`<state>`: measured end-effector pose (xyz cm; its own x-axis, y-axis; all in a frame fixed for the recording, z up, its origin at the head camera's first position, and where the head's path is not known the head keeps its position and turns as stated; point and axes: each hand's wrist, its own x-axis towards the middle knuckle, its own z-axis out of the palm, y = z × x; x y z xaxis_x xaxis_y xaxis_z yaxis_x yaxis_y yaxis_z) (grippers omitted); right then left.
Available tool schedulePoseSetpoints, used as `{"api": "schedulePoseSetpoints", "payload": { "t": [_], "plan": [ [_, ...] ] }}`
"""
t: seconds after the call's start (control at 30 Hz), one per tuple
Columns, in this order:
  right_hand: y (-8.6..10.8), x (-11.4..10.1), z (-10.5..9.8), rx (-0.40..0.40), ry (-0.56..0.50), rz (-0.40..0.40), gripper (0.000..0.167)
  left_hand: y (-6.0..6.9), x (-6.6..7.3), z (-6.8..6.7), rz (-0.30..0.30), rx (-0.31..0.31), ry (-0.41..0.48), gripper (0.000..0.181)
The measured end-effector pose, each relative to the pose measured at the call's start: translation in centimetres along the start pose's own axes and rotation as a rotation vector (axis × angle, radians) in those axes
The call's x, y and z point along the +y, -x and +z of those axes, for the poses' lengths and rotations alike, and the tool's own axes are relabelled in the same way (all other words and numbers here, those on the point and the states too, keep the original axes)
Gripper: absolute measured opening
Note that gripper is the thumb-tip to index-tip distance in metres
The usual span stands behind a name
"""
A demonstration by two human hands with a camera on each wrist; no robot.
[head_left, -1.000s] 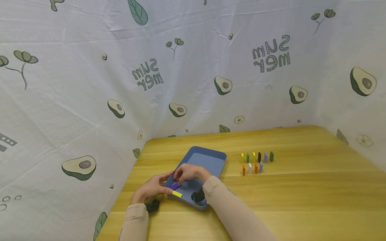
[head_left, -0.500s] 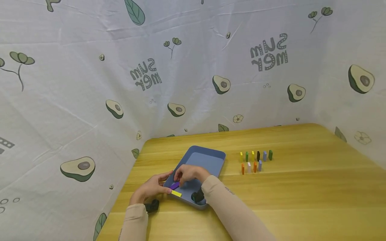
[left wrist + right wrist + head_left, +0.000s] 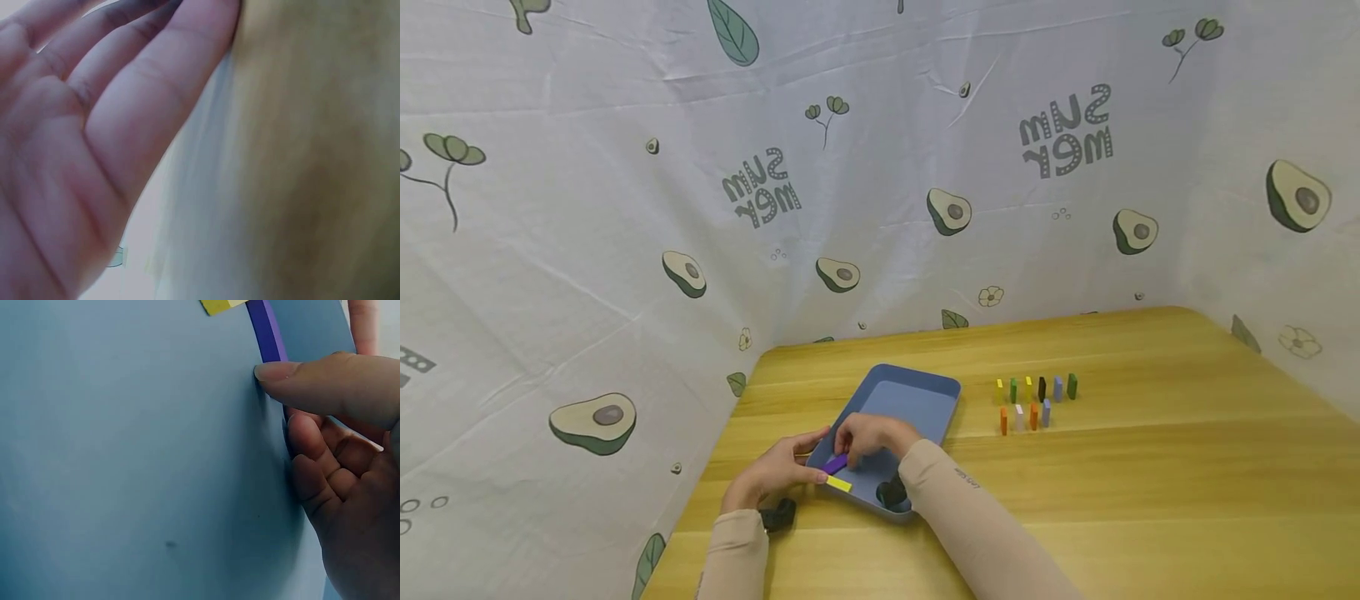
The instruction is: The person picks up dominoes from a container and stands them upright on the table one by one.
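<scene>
In the head view, a blue tray (image 3: pixel 917 402) lies at a slant on the table. Inside its near left corner are a purple block (image 3: pixel 835 464) and a yellow block (image 3: pixel 838 483), lying close together. My right hand (image 3: pixel 871 437) reaches into the tray and pinches the end of the purple block; the right wrist view shows the thumb (image 3: pixel 331 384) against that block (image 3: pixel 267 334), with part of the yellow block (image 3: pixel 222 305) above. Spread round the tray's left corner, my left hand (image 3: pixel 777 468) touches the rim, its thumb tip beside the yellow block. Its fingers look fairly straight in the left wrist view.
Right of the tray, several small upright blocks stand in two rows, among them a black block (image 3: pixel 1042 389), an orange block (image 3: pixel 1003 421) and a white block (image 3: pixel 1019 417). A patterned cloth (image 3: pixel 887 167) hangs behind the wooden table (image 3: pixel 1120 500).
The right thumb has shifted slightly along the purple block, and the head view has drifted a little. The left hand and the tray have hardly moved.
</scene>
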<state>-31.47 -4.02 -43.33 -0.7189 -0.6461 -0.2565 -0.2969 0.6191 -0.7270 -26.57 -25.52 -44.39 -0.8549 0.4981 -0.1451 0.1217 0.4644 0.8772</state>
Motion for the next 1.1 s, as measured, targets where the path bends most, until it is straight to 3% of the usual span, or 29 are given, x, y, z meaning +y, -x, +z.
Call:
{"api": "schedulePoseSetpoints", "payload": {
  "t": [0.5, 1.1],
  "plan": [
    [-0.13, 0.39, 0.05, 0.024, 0.03, -0.001, 0.014, 0.0, -0.18, -0.06, -0.009, -0.004, -0.003, 0.086],
    [0.16, 0.32, -0.48, 0.031, 0.006, -0.062, 0.009, 0.09, -0.2, -0.11, 0.001, -0.007, 0.006, 0.085]
  ]
}}
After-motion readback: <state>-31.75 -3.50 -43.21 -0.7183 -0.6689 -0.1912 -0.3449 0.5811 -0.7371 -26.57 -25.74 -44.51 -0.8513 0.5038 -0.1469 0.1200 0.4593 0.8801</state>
